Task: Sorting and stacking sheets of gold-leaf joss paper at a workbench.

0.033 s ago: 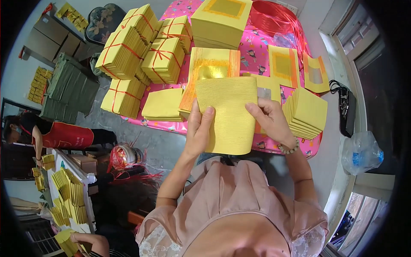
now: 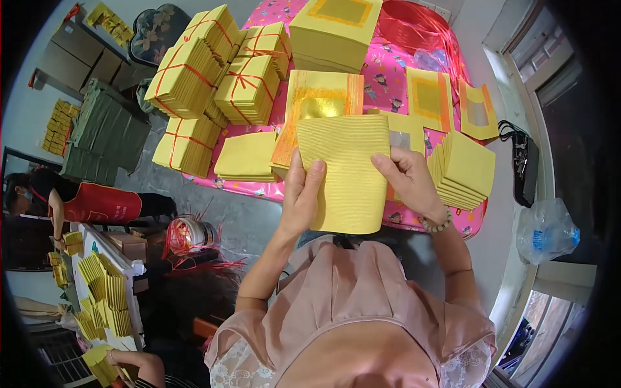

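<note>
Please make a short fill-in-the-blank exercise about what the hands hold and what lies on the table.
1. Both hands, left hand and right hand, hold a stack of ____ paper sheets.
2. The table cloth is ____ in colour.
3. The tied bundles are bound with ____ string.

Missing words: yellow; pink; red

Paper stack between both hands, tied bundles left — fanned stack right
</note>
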A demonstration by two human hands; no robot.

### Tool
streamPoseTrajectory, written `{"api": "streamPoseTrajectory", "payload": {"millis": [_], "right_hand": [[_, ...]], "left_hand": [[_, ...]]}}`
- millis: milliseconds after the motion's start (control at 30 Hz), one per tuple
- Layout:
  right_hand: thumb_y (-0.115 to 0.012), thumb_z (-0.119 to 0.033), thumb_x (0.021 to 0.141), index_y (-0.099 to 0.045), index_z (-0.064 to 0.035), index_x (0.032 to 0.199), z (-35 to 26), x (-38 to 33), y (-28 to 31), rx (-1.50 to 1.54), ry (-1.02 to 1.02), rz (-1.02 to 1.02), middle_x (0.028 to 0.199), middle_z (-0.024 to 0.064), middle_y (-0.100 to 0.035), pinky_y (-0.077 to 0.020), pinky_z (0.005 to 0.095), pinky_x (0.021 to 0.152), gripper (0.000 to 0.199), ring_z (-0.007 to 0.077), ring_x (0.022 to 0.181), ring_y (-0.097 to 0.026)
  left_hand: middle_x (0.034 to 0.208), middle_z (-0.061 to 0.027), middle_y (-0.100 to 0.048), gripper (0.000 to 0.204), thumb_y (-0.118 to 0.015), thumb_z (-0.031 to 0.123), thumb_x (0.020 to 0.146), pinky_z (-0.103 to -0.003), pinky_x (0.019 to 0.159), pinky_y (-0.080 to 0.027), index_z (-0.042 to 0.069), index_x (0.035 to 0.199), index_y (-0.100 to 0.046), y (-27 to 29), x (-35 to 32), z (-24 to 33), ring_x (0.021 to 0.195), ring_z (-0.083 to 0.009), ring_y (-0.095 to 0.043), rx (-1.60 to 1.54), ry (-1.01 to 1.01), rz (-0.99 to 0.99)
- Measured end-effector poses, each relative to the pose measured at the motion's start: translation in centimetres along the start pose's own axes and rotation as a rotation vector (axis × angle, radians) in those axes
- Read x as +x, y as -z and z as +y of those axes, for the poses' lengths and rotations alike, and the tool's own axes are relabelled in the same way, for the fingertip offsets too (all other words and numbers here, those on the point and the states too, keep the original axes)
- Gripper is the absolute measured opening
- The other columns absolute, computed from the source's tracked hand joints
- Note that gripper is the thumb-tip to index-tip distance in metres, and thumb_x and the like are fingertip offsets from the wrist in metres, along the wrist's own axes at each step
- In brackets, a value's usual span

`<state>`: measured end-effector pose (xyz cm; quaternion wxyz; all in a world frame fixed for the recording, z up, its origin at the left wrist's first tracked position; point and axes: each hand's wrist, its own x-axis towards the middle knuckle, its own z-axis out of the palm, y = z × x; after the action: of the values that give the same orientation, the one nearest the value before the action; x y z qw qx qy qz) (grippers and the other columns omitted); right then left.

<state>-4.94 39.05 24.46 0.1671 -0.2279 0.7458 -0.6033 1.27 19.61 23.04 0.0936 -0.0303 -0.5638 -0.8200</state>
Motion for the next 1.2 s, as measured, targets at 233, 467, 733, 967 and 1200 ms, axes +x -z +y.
{"api": "streamPoseTrajectory", "payload": {"millis": [233, 467, 733, 967, 1200], "right_hand": [[-0.058, -0.022, 0.095, -0.064, 0.0076, 0.096, -0.9, -0.6, -1.2, 0.097, -0.113, -0.077, 0.073, 0.0004, -0.063, -0.0445, 0.0230, 0.060, 0.031, 0.0022, 0.070, -0.051], [-0.060, -0.026, 0.093, -0.064, 0.0076, 0.084, 0.9, -0.5, -2.3, -0.062, 0.009, -0.046, 0.058, 0.0043, -0.056, -0.0384, 0.0271, 0.049, 0.035, 0.0034, 0.057, -0.045], [-0.061, -0.032, 0.092, -0.057, 0.0064, 0.071, 0.7, -0.9, -3.0, -0.123, -0.058, -0.173, 0.052, 0.0062, -0.043, -0.0313, 0.0302, 0.044, 0.044, 0.0060, 0.050, -0.036], [-0.064, -0.026, 0.090, -0.057, 0.0070, 0.073, 1.3, -1.3, -4.4, -0.078, -0.110, -0.225, 0.054, 0.0071, -0.041, -0.0306, 0.0300, 0.045, 0.038, 0.0070, 0.052, -0.033], [-0.065, -0.022, 0.090, -0.060, 0.0039, 0.088, 2.2, -1.1, -6.1, -0.098, -0.083, -0.315, 0.063, 0.0038, -0.052, -0.0396, 0.0257, 0.053, 0.026, 0.0075, 0.058, -0.045]], "left_hand": [[0.123, -0.0064, -0.051, 0.033, -0.042, 0.014, 0.101, -0.027, 0.096, -0.039, 0.000, 0.131, -0.038, 0.8, -0.6, 0.1, 0.112, -0.0110, -0.047, -0.003, -0.029, 0.016], [0.129, -0.0080, -0.049, 0.045, -0.041, 0.013, 0.101, -0.028, 0.099, -0.038, 0.000, 0.142, -0.029, 2.0, -1.4, 0.2, 0.117, -0.0130, -0.046, 0.078, -0.010, 0.080], [0.126, -0.0077, -0.051, 0.041, -0.041, 0.014, 0.101, -0.028, 0.098, -0.038, -0.001, 0.138, -0.032, 2.8, -1.9, 0.5, 0.115, -0.0130, -0.047, 0.071, -0.015, 0.108], [0.116, -0.0064, -0.054, 0.031, -0.042, 0.015, 0.101, -0.025, 0.090, -0.040, -0.001, 0.128, -0.041, 3.9, -2.6, 1.3, 0.104, -0.0102, -0.049, 0.222, -0.114, 0.167], [0.116, -0.0065, -0.053, 0.032, -0.044, 0.015, 0.100, -0.025, 0.090, -0.039, -0.002, 0.128, -0.042, 5.6, -4.2, 1.3, 0.105, -0.0112, -0.048, 0.275, -0.190, 0.256]]}}
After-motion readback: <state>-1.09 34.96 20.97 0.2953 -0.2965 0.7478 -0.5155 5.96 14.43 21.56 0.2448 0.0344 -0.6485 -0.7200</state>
